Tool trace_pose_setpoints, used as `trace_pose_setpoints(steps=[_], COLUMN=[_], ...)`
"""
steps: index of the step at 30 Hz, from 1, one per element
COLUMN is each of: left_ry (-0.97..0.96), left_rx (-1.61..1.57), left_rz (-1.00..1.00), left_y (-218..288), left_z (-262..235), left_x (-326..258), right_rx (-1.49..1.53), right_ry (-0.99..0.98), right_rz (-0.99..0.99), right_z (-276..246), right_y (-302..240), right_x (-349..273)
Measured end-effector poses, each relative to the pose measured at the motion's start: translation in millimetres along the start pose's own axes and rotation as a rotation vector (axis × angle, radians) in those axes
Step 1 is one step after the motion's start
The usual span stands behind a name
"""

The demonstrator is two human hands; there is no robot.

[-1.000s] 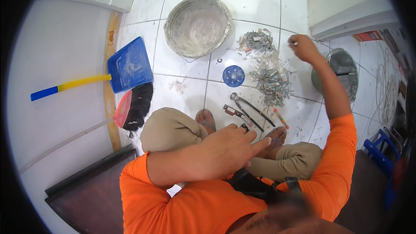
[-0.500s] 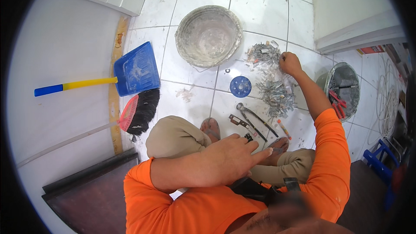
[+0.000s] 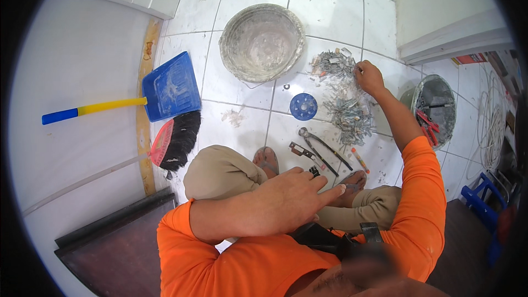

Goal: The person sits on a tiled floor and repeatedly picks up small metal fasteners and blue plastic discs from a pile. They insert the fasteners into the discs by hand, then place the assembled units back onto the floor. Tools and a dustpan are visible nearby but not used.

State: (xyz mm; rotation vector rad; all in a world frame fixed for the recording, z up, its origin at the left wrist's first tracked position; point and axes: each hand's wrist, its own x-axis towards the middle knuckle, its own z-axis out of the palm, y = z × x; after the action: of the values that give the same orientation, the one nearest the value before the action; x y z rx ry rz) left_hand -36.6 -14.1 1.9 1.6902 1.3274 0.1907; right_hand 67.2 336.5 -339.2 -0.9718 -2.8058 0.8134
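Observation:
My right hand (image 3: 370,78) reaches to the right edge of a heap of screws and debris (image 3: 333,66). Its fingers are pinched together around something small and dark that I cannot make out. Just nearer lies a second heap of loose screws (image 3: 350,120). My left hand (image 3: 291,198) hovers over my lap with its index finger stretched out; it appears to hold nothing. Beyond its fingers is a small black object (image 3: 314,171), partly hidden. Pincers (image 3: 325,147) with dark handles, a flat metal piece (image 3: 302,152) and an orange-tipped tube (image 3: 360,160) rest near my feet.
A cement-stained tub (image 3: 263,41) stands ahead, with a blue perforated disc (image 3: 303,106) nearer. At left are a blue dustpan (image 3: 171,88) and a black-bristled broom (image 3: 184,140). A tool bucket (image 3: 440,89), coiled cable (image 3: 491,126) and white wall (image 3: 434,5) are at right.
My right hand stays at the edge of the far heap, with its fingers slightly shifted. My left hand holds nearly the same pose. The whole view has shifted a little.

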Motion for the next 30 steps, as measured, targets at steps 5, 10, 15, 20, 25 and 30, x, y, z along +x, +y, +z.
trace_pose_setpoints(steps=[5,10,15,20,25,30], left_ry=[-0.001,0.128,0.097,-0.005,0.077,0.012], left_rx=[-0.01,0.023,0.056,0.012,0.003,-0.017], left_rz=[0.006,0.083,0.073,0.035,0.064,-0.059], left_y=[1,-2,-1,0,-20,-42], left_z=[-1,7,10,-3,14,23], left_x=[2,3,6,6,0,19], right_rx=[0.015,0.084,-0.069,-0.094,0.004,0.263], right_ry=[-0.081,-0.126,-0.151,-0.181,-0.13,-0.095], right_rz=[0.25,0.319,0.249,0.288,0.279,0.28], right_z=[13,20,29,30,37,37], right_y=[-9,-2,-7,-16,-26,-16], right_x=[12,15,15,0,6,24])
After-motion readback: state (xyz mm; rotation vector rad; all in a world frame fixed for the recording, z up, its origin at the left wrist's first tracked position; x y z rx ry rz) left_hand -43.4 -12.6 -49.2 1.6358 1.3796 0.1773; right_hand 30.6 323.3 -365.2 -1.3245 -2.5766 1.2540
